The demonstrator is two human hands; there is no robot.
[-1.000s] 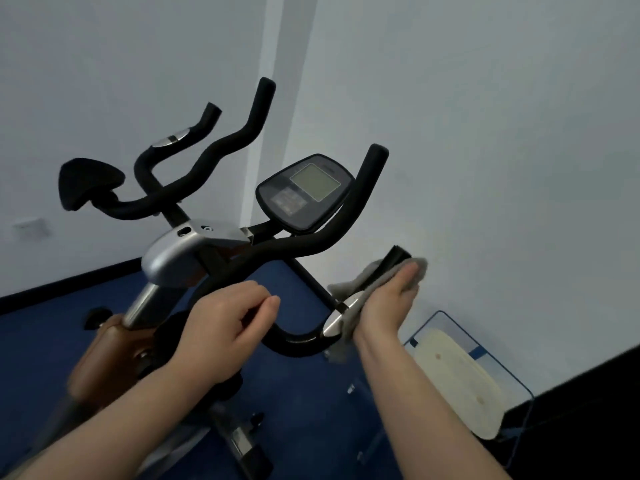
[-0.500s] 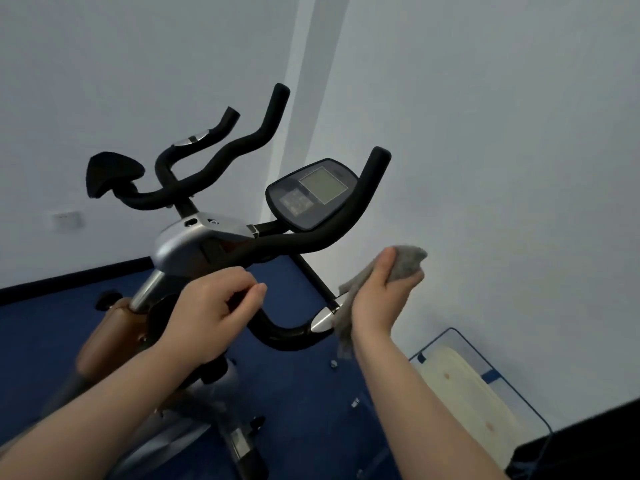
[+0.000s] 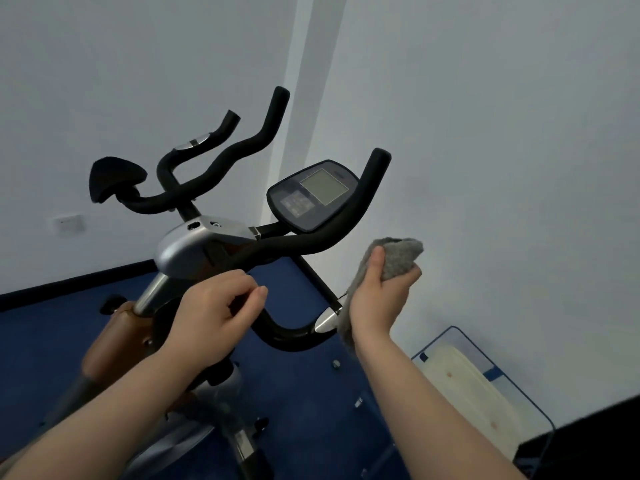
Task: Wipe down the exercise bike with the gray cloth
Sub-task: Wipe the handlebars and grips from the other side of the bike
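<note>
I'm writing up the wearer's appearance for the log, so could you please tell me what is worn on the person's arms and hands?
Nothing is worn that the picture shows. The left hand and right hand are bare: no gloves, rings, watch or wristband can be seen. Both forearms are uncovered right down to the bottom edge of the frame, with no sleeve or cuff in view. Anything worn above that lies outside the picture.

The cloth (image 3: 398, 259) is plain gray. The exercise bike (image 3: 207, 247) has black handlebars (image 3: 311, 244) with silver caps, a silver-gray housing, and a dark console (image 3: 311, 195) with a pale gray-green screen. Below the bike, the floor (image 3: 304, 393) is deep blue; the walls (image 3: 485, 133) behind it are white.
</note>
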